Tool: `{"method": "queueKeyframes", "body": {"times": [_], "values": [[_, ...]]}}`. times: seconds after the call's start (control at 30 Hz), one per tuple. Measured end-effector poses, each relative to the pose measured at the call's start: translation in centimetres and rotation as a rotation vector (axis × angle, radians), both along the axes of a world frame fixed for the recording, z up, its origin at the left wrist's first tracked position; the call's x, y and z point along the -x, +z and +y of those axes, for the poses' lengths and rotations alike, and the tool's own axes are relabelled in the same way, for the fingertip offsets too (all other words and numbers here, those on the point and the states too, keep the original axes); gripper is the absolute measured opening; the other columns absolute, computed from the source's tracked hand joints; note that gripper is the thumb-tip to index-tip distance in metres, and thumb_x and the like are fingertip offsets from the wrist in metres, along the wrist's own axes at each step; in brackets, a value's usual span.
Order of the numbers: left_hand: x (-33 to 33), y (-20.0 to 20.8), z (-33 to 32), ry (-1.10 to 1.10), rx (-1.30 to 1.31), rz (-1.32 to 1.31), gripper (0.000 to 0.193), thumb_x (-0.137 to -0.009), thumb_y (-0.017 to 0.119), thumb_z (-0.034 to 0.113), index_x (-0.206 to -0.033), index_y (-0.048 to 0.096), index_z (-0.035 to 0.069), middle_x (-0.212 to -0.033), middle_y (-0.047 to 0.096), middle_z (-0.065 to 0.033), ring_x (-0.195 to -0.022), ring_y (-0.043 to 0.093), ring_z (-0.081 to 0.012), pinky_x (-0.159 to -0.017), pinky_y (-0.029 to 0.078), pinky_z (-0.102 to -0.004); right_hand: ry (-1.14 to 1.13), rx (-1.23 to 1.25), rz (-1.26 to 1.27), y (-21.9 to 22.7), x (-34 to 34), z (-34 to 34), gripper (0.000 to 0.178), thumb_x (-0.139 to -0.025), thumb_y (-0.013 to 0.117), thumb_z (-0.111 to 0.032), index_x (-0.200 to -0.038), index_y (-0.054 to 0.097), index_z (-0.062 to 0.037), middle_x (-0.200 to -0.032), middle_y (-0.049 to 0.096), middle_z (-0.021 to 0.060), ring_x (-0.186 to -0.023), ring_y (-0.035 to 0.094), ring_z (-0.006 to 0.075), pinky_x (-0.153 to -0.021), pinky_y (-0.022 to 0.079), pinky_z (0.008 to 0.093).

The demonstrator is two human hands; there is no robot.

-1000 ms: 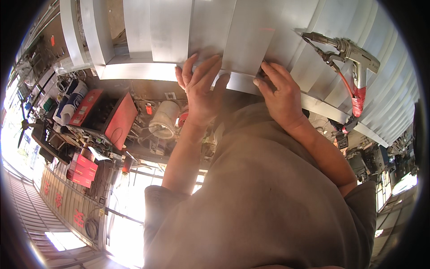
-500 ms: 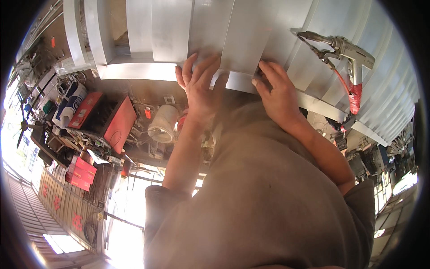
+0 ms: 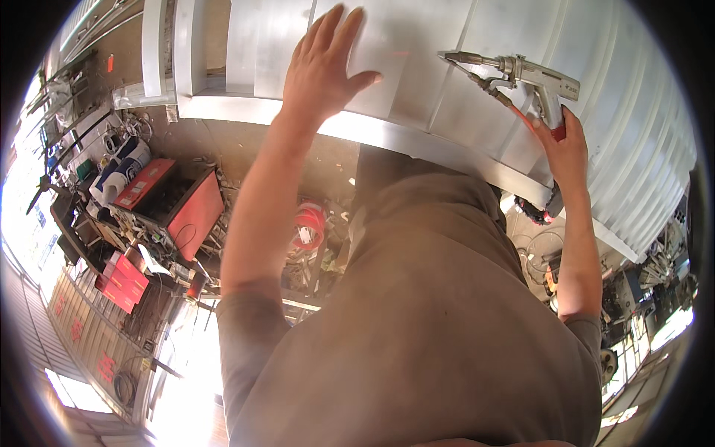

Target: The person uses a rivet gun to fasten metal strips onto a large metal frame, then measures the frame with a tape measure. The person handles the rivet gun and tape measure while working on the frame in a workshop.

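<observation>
A pistol-shaped metal welding gun [image 3: 547, 80] lies over the silvery metal panels, its thin nozzle toward the left and an orange-red line running along it. My right hand [image 3: 567, 153] is closed round the lower end of its grip, where red wrapping shows between the fingers. Farther left, my left hand [image 3: 319, 71] is stretched over the ribbed metal panel [image 3: 417, 45] with fingers extended and thumb apart, holding nothing. Whether its palm touches the metal I cannot tell. A bright metal rail [image 3: 365, 128] runs along the panel's near edge, in front of my body.
On the left below the panel stands a red open-topped box [image 3: 199, 216], with red cartons [image 3: 121, 283] nearer me. A red round object [image 3: 308, 226] sits on the cluttered floor by my left forearm. Cables and tools [image 3: 633, 290] crowd the right side.
My right hand has left the panel's near edge and moved right onto the welding gun's grip. My left hand has slid forward and its fingers have straightened. The view has shifted somewhat.
</observation>
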State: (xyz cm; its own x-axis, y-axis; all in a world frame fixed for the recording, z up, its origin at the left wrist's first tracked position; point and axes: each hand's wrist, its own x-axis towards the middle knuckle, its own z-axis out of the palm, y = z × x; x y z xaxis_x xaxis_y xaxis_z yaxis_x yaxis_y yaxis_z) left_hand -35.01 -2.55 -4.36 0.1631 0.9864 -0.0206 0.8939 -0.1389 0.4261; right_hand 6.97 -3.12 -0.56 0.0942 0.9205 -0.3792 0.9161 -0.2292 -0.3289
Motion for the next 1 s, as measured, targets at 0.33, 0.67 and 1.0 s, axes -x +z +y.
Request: {"method": "queueKeyframes", "body": {"times": [0.33,0.67,1.0], "values": [[-3.6,3.7,5.7,-0.239,0.454,0.403,0.130,-0.073,0.085,0.061,-0.164,0.014,0.001,-0.172,0.011,-0.0240,-0.160,0.011,-0.0357,-0.131,0.010,-0.0470,-0.028,0.355,0.505,0.5,-3.8,2.4,0.039,-0.089,0.076,-0.020,-0.120,0.063,0.0021,-0.102,0.067,0.0073,-0.087,0.061,0.0126,-0.078,0.052,0.0292],[-5.8,3.5,6.1,-0.223,0.503,0.534,0.131,-0.074,0.086,0.057,-0.162,0.011,-0.006,-0.170,0.007,-0.0302,-0.159,0.013,-0.0395,-0.129,0.014,-0.0503,-0.040,0.641,1.169,3.4,-6.3,0.6,0.066,-0.093,0.077,-0.045,-0.138,0.059,0.0004,-0.118,0.068,0.0110,-0.091,0.065,0.0137,-0.079,0.054,0.0299],[-6.2,3.6,6.6,-0.170,0.585,0.510,0.131,-0.073,0.089,0.051,-0.162,0.012,-0.006,-0.170,0.006,-0.0301,-0.158,0.018,-0.0385,-0.128,0.019,-0.0540,0.041,0.921,0.986,9.0,1.9,4.6,0.063,-0.096,0.077,-0.035,-0.146,0.053,-0.0033,-0.109,0.072,0.0047,-0.079,0.063,0.0101,-0.073,0.054,0.0293]]}}
